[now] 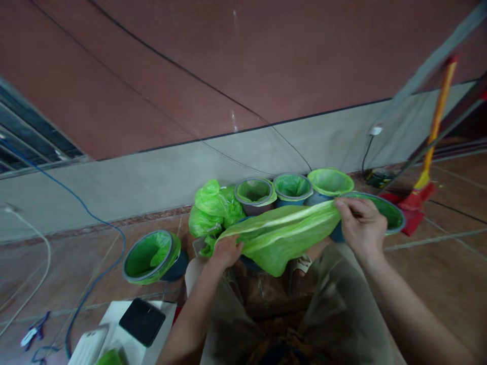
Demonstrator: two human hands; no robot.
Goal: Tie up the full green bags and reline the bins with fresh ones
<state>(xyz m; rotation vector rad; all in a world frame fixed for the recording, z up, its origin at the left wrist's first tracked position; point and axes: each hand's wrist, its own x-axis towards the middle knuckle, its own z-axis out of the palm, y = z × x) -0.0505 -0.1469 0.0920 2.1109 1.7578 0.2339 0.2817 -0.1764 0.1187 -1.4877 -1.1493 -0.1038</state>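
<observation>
A green plastic bag (283,238) is stretched sideways between my two hands, above my knees. My left hand (227,251) grips its left end with the fingers closed. At the upper right corner, my right hand (361,223) pinches the bag between thumb and fingers. Under the bag stands a blue bin, mostly hidden. Just behind my right hand is a lined bin (391,215). Behind the bag, a brownish bin (258,208), a blue bin (292,200) and another bin (330,181) stand in a row, all with green liners.
Knotted green bags (209,208) are piled by the wall. A lined bin (175,263) tilts at the left. A black phone (142,321) lies on a white surface (114,314). A blue cable (124,243) crosses the floor. At right stands a red broom (413,205).
</observation>
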